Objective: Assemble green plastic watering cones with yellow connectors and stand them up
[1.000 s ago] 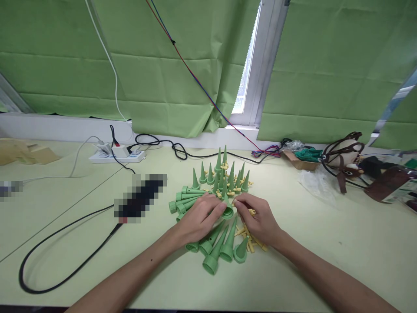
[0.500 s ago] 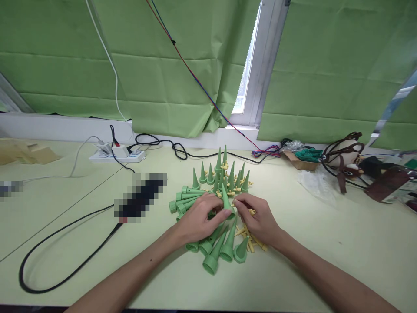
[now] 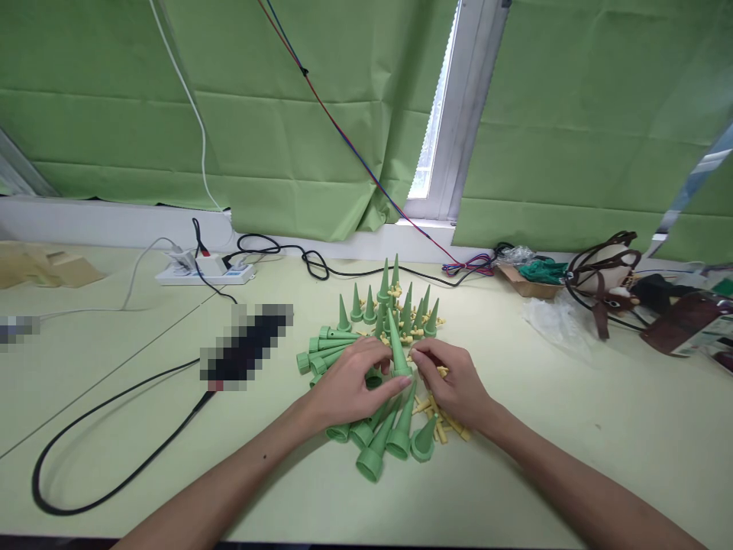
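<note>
My left hand (image 3: 358,382) grips a green plastic spike (image 3: 397,347) between thumb and fingers, its pointed tip up and its wide end near the thumb. Just right of the spike, my right hand (image 3: 452,378) is closed in a pinch on a small yellow plastic piece (image 3: 409,356), mostly hidden by the fingertips. More hollow green spikes (image 3: 378,451) lie under and in front of my left hand. Beneath my right hand is a loose pile of yellow T-shaped pieces (image 3: 440,428). Beyond both hands stand several upright green spikes (image 3: 406,309) with yellow pieces fitted.
A black cable (image 3: 114,397) loops over the table at left, beside a blurred dark device (image 3: 246,347). At the back are a white power strip (image 3: 206,273), a clear plastic bag (image 3: 555,325), a cardboard box (image 3: 527,283) and a brown-strapped bag (image 3: 607,267).
The spike in my left hand has risen slightly and its tip points a little higher. My left thumb has shifted slightly. My right hand stays nearly still beside it.
</note>
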Available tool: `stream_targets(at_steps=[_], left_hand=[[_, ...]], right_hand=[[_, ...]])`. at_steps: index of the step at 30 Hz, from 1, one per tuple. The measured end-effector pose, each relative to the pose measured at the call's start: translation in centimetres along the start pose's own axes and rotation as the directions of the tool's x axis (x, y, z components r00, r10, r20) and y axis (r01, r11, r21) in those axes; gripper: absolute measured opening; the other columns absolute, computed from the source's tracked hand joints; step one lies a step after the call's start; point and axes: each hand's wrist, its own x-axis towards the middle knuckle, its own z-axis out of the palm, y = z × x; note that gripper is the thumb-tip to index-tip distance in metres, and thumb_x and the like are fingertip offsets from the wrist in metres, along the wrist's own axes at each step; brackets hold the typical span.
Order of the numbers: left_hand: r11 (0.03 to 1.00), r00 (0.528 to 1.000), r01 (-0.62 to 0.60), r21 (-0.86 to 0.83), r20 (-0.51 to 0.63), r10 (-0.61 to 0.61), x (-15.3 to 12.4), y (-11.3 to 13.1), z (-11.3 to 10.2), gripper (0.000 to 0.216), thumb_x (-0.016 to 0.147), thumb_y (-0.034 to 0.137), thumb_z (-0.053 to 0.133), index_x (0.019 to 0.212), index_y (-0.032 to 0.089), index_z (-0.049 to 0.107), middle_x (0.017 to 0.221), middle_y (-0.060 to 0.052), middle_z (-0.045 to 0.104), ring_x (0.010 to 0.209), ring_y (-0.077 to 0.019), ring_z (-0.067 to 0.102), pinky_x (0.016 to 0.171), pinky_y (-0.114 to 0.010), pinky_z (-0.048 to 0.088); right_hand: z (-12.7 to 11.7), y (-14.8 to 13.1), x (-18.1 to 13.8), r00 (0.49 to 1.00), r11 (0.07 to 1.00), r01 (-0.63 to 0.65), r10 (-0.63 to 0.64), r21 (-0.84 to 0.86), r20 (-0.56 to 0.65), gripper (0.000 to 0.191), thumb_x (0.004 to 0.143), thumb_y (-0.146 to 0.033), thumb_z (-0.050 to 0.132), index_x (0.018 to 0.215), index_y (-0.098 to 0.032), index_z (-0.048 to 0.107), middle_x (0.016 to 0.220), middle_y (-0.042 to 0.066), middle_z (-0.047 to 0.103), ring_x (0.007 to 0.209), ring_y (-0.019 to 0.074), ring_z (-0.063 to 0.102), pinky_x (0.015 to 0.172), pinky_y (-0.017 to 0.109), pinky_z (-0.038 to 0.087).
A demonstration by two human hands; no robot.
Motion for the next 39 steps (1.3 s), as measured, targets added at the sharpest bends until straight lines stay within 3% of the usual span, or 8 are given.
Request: stream_targets(at_steps=[25,34,39], left_hand=[[0.995,0.992,-0.101,-0.008,-0.074,0.101,-0.12,-0.51,0.42,0.022,0.091,0.033,0.062,0.081,0.018,0.048,0.08,0.0,0.049,0.074,-0.0156,0.047,0.066,-0.026,0.037],[0.992,0.988,-0.126,0.011,-0.084,0.127,0.08,-0.7,0.41,0.009,0.093,0.026,0.06,0.095,0.018,0.057,0.085,-0.002,0.051,0.079,-0.0166,0.05,0.067,-0.026,0.04],[0.988,0.984,-0.151,0.037,-0.088,0.154,-0.16,-0.95,0.58,0.017,0.093,0.023,0.058,0.11,0.018,0.061,0.089,-0.003,0.054,0.081,-0.0174,0.053,0.069,-0.027,0.043]], right_hand=[[-0.07,0.11,-0.03,1.0,1.0,-0.017,0.016,0.021,0.015,0.019,0.099,-0.023,0.046,0.084,-0.019,0.056,0.071,0.0,0.055,0.059,0.0122,0.043,0.058,0.025,0.036],[0.05,0.08,0.01,0.999,0.999,-0.031,0.031,0.026,0.018,0.017,0.1,-0.025,0.046,0.088,-0.018,0.058,0.068,-0.001,0.053,0.056,0.0117,0.043,0.054,0.025,0.036],[0.1,0.05,0.0,0.997,0.996,-0.069,0.066,0.061,0.04,0.018,0.1,-0.027,0.046,0.088,-0.019,0.056,0.058,-0.004,0.048,0.05,0.0114,0.043,0.052,0.025,0.035]])
